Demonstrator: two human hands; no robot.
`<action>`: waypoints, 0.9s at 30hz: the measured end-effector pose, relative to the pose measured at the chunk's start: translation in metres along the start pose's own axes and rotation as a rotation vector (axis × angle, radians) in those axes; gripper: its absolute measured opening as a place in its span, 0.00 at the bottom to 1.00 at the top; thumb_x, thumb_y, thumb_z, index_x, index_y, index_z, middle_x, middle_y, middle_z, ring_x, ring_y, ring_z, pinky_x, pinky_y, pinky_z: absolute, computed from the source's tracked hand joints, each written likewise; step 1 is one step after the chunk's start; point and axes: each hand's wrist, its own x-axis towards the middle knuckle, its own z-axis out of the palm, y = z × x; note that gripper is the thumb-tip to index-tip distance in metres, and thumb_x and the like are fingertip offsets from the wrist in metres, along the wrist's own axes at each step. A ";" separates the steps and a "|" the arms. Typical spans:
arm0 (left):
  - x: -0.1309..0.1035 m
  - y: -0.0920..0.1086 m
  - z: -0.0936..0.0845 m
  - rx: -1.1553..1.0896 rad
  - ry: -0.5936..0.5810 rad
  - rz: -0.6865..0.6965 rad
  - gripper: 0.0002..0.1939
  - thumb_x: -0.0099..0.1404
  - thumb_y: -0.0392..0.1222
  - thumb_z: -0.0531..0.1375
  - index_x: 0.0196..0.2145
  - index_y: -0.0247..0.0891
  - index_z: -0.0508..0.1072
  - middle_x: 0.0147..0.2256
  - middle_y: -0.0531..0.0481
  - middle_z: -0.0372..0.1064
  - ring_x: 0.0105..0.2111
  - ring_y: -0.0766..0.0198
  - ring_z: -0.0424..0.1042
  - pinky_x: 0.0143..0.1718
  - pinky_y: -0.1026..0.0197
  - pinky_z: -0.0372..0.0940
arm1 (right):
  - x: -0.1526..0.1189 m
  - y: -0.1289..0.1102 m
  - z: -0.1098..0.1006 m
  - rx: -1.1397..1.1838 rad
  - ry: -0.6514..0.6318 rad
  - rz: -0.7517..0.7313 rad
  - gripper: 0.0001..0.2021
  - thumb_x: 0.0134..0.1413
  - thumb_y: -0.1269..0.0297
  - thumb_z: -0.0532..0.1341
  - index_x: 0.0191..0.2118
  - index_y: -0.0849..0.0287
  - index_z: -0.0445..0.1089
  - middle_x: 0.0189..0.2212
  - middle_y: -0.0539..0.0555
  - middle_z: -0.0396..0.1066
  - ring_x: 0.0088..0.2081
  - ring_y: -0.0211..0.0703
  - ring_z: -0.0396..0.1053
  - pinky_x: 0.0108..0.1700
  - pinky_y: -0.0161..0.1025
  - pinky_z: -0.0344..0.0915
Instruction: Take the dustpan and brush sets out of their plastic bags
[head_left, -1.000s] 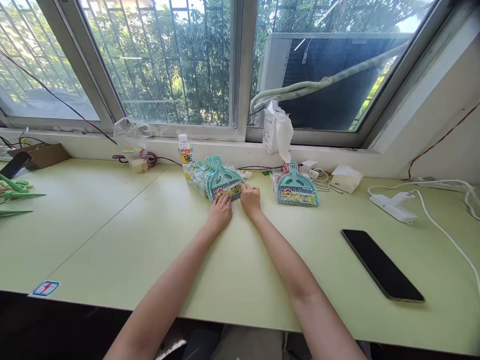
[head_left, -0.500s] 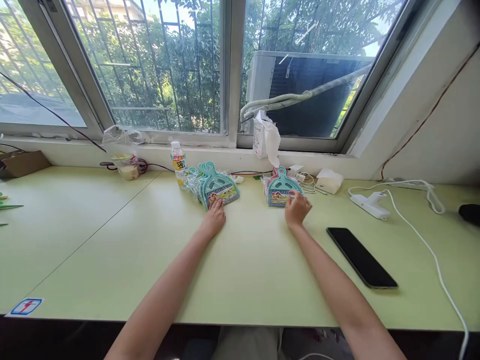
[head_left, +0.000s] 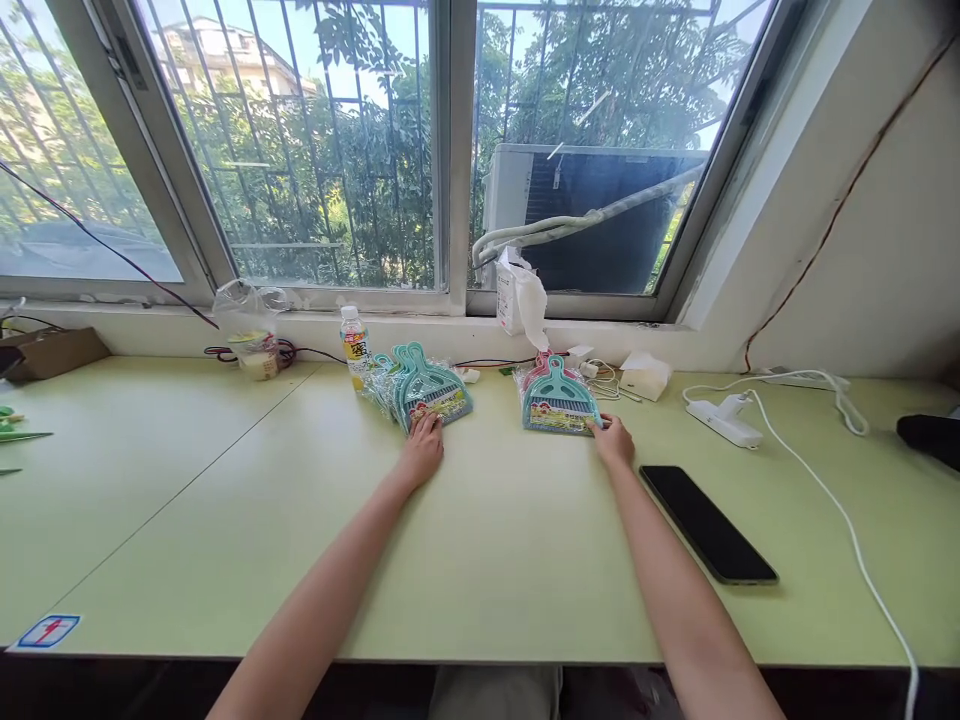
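Observation:
Several teal dustpan-and-brush sets [head_left: 435,392] in clear wrapping lie fanned in a pile at the centre left. My left hand [head_left: 424,448] rests at the pile's front edge, its fingers lying on the lower part of the top set. To the right is a second pile, with a teal set [head_left: 560,400] on top and a pink one [head_left: 537,372] partly showing behind it. My right hand [head_left: 613,440] pinches the lower right corner of the top teal set.
A drink bottle [head_left: 354,348] stands behind the left pile. The black phone [head_left: 709,524] lies right of my right forearm, with a white power strip [head_left: 724,422] and its cable beyond. A tissue pack [head_left: 519,295] leans by the window, and a plastic bag [head_left: 251,335] sits farther left.
My right hand has moved to the right pile's lower right corner and closed on it. My left hand stays at the left pile. The whole view has shifted slightly.

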 end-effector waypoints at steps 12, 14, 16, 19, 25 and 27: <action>0.002 -0.002 -0.001 0.013 0.004 0.014 0.24 0.66 0.35 0.47 0.58 0.32 0.67 0.64 0.37 0.54 0.66 0.50 0.51 0.66 0.45 0.49 | -0.023 0.011 -0.026 0.524 -0.222 0.124 0.16 0.53 0.68 0.61 0.49 0.63 0.68 0.20 0.48 0.71 0.18 0.38 0.69 0.19 0.30 0.58; 0.001 -0.001 -0.002 0.024 0.011 0.029 0.25 0.66 0.35 0.47 0.59 0.31 0.66 0.64 0.37 0.54 0.66 0.50 0.50 0.66 0.46 0.49 | -0.030 0.005 -0.024 0.632 -0.235 0.173 0.15 0.52 0.70 0.61 0.47 0.63 0.67 0.20 0.47 0.70 0.15 0.36 0.67 0.16 0.29 0.54; 0.000 0.000 -0.004 0.037 0.014 0.041 0.25 0.66 0.35 0.47 0.59 0.30 0.65 0.64 0.36 0.54 0.66 0.51 0.50 0.66 0.46 0.49 | -0.036 -0.002 -0.023 0.682 -0.241 0.178 0.11 0.52 0.70 0.62 0.43 0.62 0.67 0.22 0.47 0.70 0.14 0.34 0.67 0.14 0.28 0.53; -0.001 0.002 -0.007 0.057 -0.001 0.049 0.25 0.67 0.35 0.46 0.59 0.28 0.65 0.63 0.36 0.55 0.66 0.51 0.51 0.66 0.46 0.48 | -0.043 -0.011 -0.023 0.753 -0.268 0.182 0.07 0.52 0.69 0.63 0.38 0.61 0.66 0.21 0.46 0.68 0.14 0.32 0.65 0.13 0.27 0.52; -0.005 0.005 -0.010 0.079 0.021 0.083 0.24 0.66 0.33 0.47 0.58 0.30 0.66 0.61 0.36 0.59 0.65 0.52 0.53 0.66 0.47 0.49 | -0.049 -0.016 -0.028 0.840 -0.331 0.203 0.09 0.52 0.68 0.64 0.38 0.61 0.66 0.16 0.44 0.65 0.13 0.31 0.63 0.13 0.25 0.53; -0.005 0.006 -0.010 0.095 0.023 0.079 0.25 0.66 0.33 0.47 0.59 0.32 0.66 0.61 0.38 0.60 0.65 0.53 0.54 0.66 0.46 0.48 | -0.049 -0.016 -0.028 0.847 -0.337 0.218 0.10 0.52 0.69 0.64 0.40 0.62 0.66 0.16 0.44 0.65 0.13 0.31 0.63 0.13 0.25 0.53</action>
